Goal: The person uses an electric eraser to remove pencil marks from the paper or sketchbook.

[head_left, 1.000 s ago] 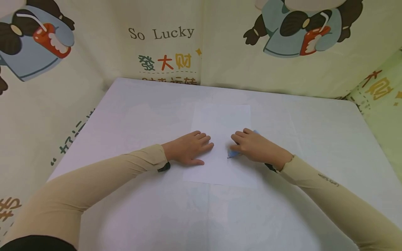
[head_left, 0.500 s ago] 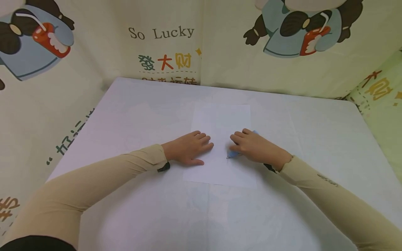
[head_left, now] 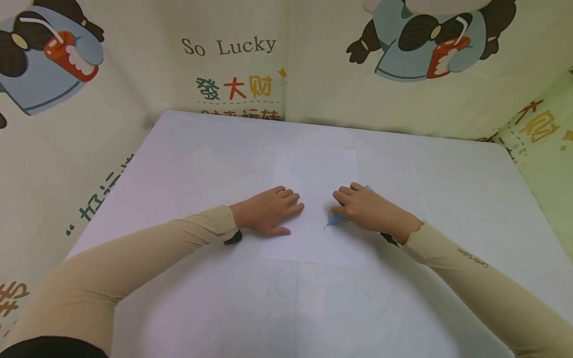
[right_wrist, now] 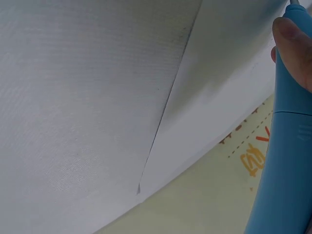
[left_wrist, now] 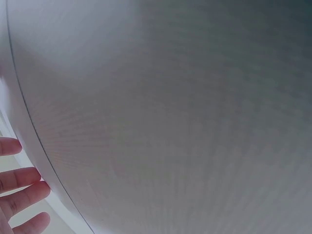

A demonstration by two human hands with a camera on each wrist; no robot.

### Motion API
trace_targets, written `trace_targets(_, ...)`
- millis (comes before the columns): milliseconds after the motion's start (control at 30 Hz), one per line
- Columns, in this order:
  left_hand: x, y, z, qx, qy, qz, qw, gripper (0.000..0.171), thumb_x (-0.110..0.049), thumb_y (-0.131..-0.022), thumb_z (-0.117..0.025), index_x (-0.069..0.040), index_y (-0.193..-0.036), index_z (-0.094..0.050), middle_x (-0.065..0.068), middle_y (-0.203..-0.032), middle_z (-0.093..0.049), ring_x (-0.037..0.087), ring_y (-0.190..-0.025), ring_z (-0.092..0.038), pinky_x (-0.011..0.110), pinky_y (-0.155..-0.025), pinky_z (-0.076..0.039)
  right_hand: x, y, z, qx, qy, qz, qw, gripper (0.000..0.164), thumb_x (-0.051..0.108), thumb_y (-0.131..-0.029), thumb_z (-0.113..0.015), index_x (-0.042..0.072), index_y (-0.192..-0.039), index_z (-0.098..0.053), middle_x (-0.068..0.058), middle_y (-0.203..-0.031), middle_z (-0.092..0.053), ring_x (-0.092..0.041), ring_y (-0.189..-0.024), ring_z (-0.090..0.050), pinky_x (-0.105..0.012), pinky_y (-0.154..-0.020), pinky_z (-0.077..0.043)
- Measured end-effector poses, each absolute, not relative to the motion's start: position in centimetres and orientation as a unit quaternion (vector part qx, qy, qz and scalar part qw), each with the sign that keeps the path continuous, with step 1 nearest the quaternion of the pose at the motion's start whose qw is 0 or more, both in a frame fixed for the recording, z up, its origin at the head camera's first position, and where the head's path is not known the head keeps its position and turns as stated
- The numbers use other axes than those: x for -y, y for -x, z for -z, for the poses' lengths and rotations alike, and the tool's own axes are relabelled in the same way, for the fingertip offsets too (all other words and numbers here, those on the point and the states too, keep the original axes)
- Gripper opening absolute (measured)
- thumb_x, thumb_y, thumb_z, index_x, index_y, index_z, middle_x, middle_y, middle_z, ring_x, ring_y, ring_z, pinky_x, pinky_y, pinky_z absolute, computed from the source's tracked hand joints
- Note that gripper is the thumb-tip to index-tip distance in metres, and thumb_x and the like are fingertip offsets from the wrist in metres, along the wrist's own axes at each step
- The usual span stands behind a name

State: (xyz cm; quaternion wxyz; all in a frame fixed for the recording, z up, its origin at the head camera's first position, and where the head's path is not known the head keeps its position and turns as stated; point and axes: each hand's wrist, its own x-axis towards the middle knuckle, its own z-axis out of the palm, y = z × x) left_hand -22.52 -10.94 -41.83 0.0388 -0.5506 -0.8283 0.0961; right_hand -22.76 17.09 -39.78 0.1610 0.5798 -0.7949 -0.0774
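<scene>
A sheet of white paper (head_left: pixel 313 169) lies on the white table. My left hand (head_left: pixel 270 211) rests on the paper's left side with its fingers spread; several of its fingertips (left_wrist: pixel 30 192) show at the left edge of the left wrist view. With my right hand (head_left: pixel 368 208) I hold a thick blue pen (head_left: pixel 336 218), its tip pointing down-left at the paper. Up close in the right wrist view, the pen (right_wrist: pixel 282 161) has a wide body, a seam and a narrow metallic tip, and my thumb lies along its front. A faint small mark is visible beside the tip.
The white table (head_left: pixel 201 298) extends around the paper on all sides. Behind it and at both sides hangs a cream cloth (head_left: pixel 322 99) printed with cartoon figures and lettering. Dark bands sit at both wrists.
My right hand has shifted slightly to the right with the pen, and a faint mark shows left of the tip. The left hand stays put.
</scene>
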Motion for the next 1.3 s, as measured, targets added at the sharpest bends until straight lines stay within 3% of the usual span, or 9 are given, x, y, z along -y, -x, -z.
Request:
trace_targets(200, 11.0, 22.5, 41.8, 0.827, 0.554, -0.090, 0.041, 0.060, -0.054, -0.089, -0.049, -0.008, -0.127, -0.047, 0.009, -0.114, -0.053, 0.025, -0.102, -0.051, 0.039, -0.097, -0.039, -16.8, 22.8, 40.0, 0.789, -0.587, 0.064, 0.167, 0.019, -0.001, -0.077, -0.070, 0.016, -0.081, -0.063, -0.002, -0.076, -0.043, -0.017, -0.068, -0.038, -0.028, -0.064, -0.030)
trace_targets(767, 11.1, 22.5, 41.8, 0.826, 0.554, -0.093, 0.042, 0.060, -0.054, -0.089, -0.048, -0.008, -0.127, -0.047, 0.009, -0.113, -0.053, 0.025, -0.102, -0.051, 0.038, -0.096, -0.039, -16.9, 22.6, 39.7, 0.795, -0.578, 0.097, 0.157, 0.013, 0.011, -0.076, -0.074, 0.017, -0.083, -0.064, -0.004, -0.080, -0.046, -0.018, -0.071, -0.042, -0.029, -0.063, -0.031)
trace_targets(1300, 11.0, 22.4, 41.7, 0.828, 0.553, -0.091, 0.036, 0.060, -0.054, -0.089, -0.048, -0.008, -0.128, -0.047, 0.009, -0.115, -0.053, 0.025, -0.103, -0.051, 0.038, -0.096, -0.040, -16.2, 22.7, 39.8, 0.791, -0.582, 0.093, 0.163, 0.014, 0.008, -0.076, -0.073, 0.017, -0.081, -0.064, -0.002, -0.075, -0.043, -0.017, -0.067, -0.039, -0.029, -0.063, -0.030)
